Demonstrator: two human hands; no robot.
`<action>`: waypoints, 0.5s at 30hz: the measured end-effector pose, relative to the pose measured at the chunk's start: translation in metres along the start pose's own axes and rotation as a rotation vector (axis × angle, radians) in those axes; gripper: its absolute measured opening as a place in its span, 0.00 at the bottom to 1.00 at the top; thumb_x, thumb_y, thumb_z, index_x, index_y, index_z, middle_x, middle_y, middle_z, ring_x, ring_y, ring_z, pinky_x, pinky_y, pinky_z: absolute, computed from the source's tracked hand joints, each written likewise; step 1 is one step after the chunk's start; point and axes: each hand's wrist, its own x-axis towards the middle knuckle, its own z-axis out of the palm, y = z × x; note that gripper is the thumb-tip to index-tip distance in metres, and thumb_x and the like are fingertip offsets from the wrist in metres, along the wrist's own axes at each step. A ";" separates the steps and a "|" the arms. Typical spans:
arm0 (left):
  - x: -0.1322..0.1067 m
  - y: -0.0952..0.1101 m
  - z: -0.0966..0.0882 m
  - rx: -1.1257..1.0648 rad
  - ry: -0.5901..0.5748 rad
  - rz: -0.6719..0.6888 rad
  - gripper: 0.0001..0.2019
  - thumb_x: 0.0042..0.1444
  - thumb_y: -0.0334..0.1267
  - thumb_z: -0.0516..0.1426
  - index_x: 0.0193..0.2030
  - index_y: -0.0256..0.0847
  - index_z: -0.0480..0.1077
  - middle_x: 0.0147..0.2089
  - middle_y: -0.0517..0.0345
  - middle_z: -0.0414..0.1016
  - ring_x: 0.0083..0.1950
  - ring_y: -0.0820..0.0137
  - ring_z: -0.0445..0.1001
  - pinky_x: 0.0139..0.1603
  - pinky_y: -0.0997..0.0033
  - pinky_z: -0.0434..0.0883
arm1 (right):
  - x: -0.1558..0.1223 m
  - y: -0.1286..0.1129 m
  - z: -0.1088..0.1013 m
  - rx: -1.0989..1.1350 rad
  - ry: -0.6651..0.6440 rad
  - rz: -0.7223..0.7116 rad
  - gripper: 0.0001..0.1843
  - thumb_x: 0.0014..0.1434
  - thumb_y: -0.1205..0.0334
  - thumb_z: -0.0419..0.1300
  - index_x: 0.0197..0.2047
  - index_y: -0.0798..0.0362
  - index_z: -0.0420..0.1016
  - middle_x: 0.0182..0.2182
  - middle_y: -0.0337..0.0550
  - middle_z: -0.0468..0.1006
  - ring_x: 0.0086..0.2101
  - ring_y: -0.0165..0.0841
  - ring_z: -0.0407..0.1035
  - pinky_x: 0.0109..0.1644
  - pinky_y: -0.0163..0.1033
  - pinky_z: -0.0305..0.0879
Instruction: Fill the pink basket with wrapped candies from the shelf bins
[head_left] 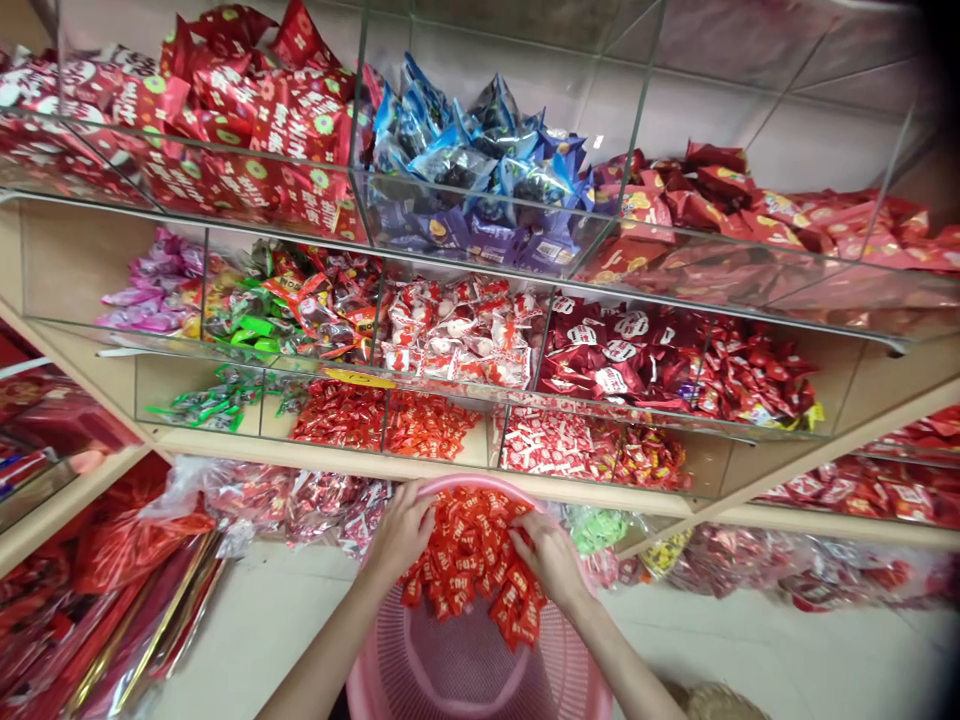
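A pink plastic basket (pixel 480 670) stands low in the middle of the view. Both my hands lift a heap of small orange-red wrapped candies (pixel 472 560) above it. My left hand (pixel 401 535) cups the heap from the left, fingers curled round the candies. On the right side of the heap my right hand (pixel 551 560) is closed round it the same way. Some candies hang down from the pile over the basket. Just beyond my hands is the front edge of the lowest shelf tier with clear bins of red candies (pixel 390 420).
Tiered clear acrylic bins (pixel 465 330) hold wrapped sweets: red, blue (pixel 480 160), pink, green and white-red packs. Plastic bags of candy (pixel 300 500) lie on the tiled floor under the shelf. Red packaged goods (pixel 112 600) lean at the left. More red bags sit at the right.
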 end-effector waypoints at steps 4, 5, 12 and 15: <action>0.001 0.001 -0.001 0.008 -0.023 -0.001 0.14 0.59 0.32 0.49 0.46 0.44 0.73 0.53 0.53 0.68 0.54 0.62 0.66 0.54 0.58 0.68 | -0.006 0.005 0.002 -0.114 0.003 -0.043 0.12 0.62 0.58 0.50 0.39 0.49 0.74 0.38 0.47 0.76 0.40 0.39 0.70 0.45 0.43 0.67; 0.001 0.001 -0.001 0.004 -0.022 0.004 0.14 0.59 0.32 0.49 0.46 0.44 0.73 0.53 0.53 0.68 0.54 0.62 0.66 0.54 0.58 0.68 | -0.008 0.005 0.001 -0.126 0.008 -0.042 0.12 0.63 0.58 0.50 0.39 0.49 0.74 0.38 0.46 0.76 0.40 0.38 0.70 0.45 0.42 0.67; 0.000 0.001 -0.001 -0.015 0.014 0.014 0.14 0.59 0.32 0.49 0.45 0.45 0.73 0.53 0.53 0.69 0.54 0.63 0.66 0.55 0.59 0.68 | -0.012 0.008 -0.005 0.053 0.111 0.040 0.16 0.62 0.50 0.50 0.40 0.49 0.74 0.38 0.48 0.77 0.41 0.40 0.71 0.49 0.45 0.65; 0.000 0.002 -0.003 -0.006 0.001 0.008 0.14 0.59 0.32 0.49 0.46 0.45 0.73 0.53 0.54 0.68 0.54 0.62 0.66 0.55 0.58 0.68 | -0.011 0.007 -0.009 0.245 0.220 0.181 0.19 0.59 0.45 0.53 0.39 0.51 0.74 0.39 0.49 0.78 0.41 0.41 0.72 0.49 0.45 0.65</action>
